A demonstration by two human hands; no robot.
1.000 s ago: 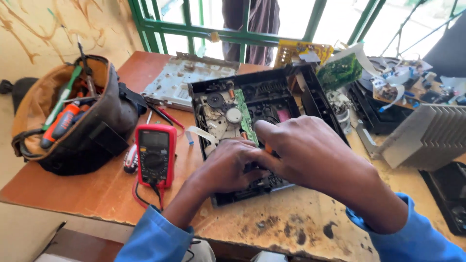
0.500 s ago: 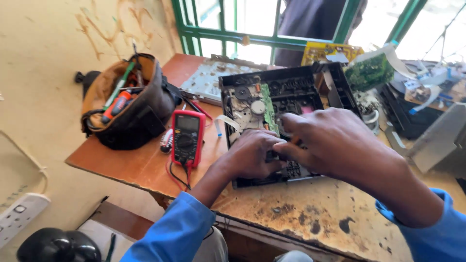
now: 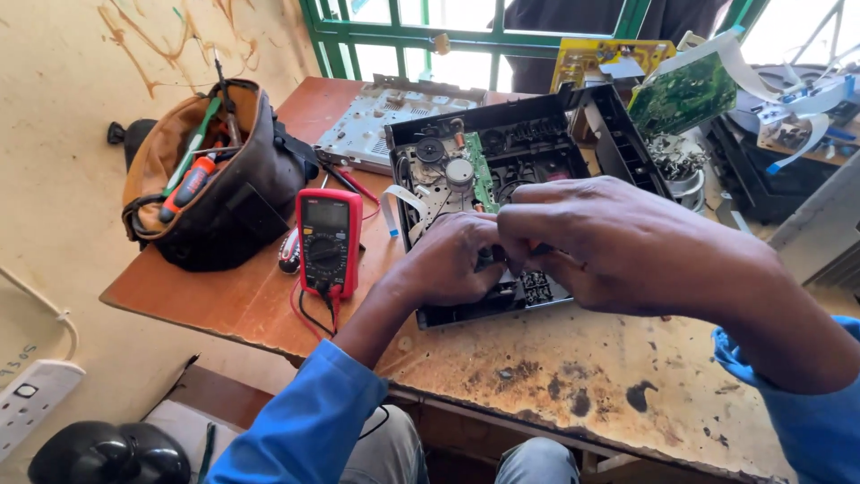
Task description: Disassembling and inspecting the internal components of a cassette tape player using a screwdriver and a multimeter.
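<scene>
Two bare hands meet over an opened black plastic electronics chassis (image 3: pixel 528 161) lying on a worn, stained wooden counter (image 3: pixel 573 376). Left hand (image 3: pixel 452 260) and right hand (image 3: pixel 609 237) press together at the chassis's near edge, fingers curled onto its parts; what they pinch is hidden, so I cannot tell their grip. Just left of the chassis lies a red handheld multimeter (image 3: pixel 328 240). Farther left sits a brown fabric tool bag (image 3: pixel 210 179) holding screwdrivers.
</scene>
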